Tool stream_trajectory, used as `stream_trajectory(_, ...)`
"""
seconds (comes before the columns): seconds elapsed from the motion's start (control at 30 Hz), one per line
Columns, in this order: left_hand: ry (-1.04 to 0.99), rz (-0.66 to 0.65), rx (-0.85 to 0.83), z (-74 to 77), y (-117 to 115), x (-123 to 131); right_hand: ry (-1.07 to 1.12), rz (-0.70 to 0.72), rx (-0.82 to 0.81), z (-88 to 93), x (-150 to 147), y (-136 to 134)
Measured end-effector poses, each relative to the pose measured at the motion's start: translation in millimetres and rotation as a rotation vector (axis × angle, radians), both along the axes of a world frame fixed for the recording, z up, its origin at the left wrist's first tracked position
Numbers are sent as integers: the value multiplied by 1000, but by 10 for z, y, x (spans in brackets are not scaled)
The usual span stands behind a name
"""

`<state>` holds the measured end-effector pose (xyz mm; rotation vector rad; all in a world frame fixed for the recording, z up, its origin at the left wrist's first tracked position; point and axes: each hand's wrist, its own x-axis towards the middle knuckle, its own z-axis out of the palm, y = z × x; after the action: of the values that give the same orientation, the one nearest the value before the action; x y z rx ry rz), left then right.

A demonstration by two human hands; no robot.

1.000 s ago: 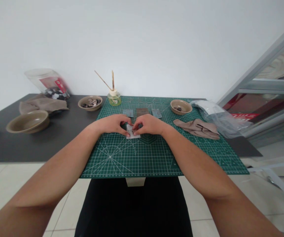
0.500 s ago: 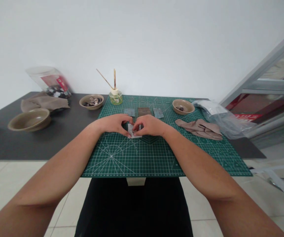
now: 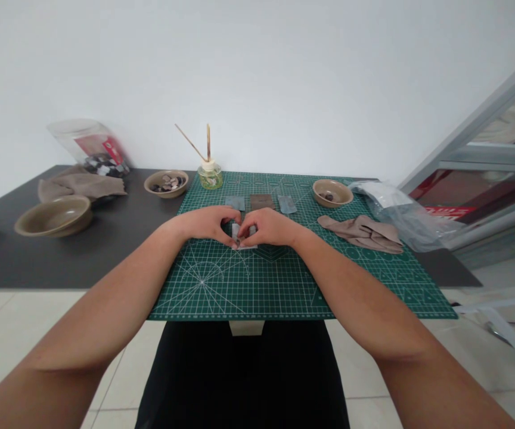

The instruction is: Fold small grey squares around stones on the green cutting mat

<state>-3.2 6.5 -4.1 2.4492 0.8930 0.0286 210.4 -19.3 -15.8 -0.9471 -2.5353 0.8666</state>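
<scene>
My left hand (image 3: 206, 223) and my right hand (image 3: 270, 227) meet at the middle of a green cutting mat (image 3: 284, 280). Both pinch a small white folded piece (image 3: 238, 236) that rests on the mat, fingertips touching over it. Most of the piece is hidden under my fingers. Just beyond my hands lie three small flat pieces: a grey one (image 3: 235, 202), a brown one (image 3: 261, 201) and another grey one (image 3: 287, 204).
A reed diffuser bottle (image 3: 210, 176) stands at the mat's far edge. Tan bowls sit at far right (image 3: 329, 192), far centre-left (image 3: 166, 183) and left (image 3: 53, 215). A beige cloth (image 3: 359, 232) and a clear plastic bag (image 3: 396, 211) lie right. A plastic jar (image 3: 88, 150) lies tipped at back left.
My fingers have closed in tighter over the white piece, so less of it shows. The view shifted slightly; nothing else on the table moved.
</scene>
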Motion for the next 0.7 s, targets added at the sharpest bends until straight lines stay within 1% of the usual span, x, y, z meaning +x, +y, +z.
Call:
stream_trajectory(0.13, 21, 9, 13, 14, -10, 6, -10, -56, 15, -13, 57, 37)
stream_trajectory(0.23, 22, 5, 25, -6, 4, 1, 17, -106, 53, -65, 8, 56)
stream_trajectory(0.33, 1, -7, 10, -23, 16, -7, 38, -101, 94, -100, -64, 48)
stream_trajectory(0.4, -10, -12, -8, -26, 17, -10, 41, -72, 83, -95, -80, 33)
stream_trajectory(0.53, -12, -5, -5, -19, 9, -14, 14, 3, -19, -42, -10, 19)
stream_trajectory(0.6, -4, -5, 7, -16, 7, -14, -6, -15, -36, -21, 40, 29)
stream_trajectory(0.7, 15, 0, 11, -16, 11, -12, -32, -78, 5, -18, 64, 50)
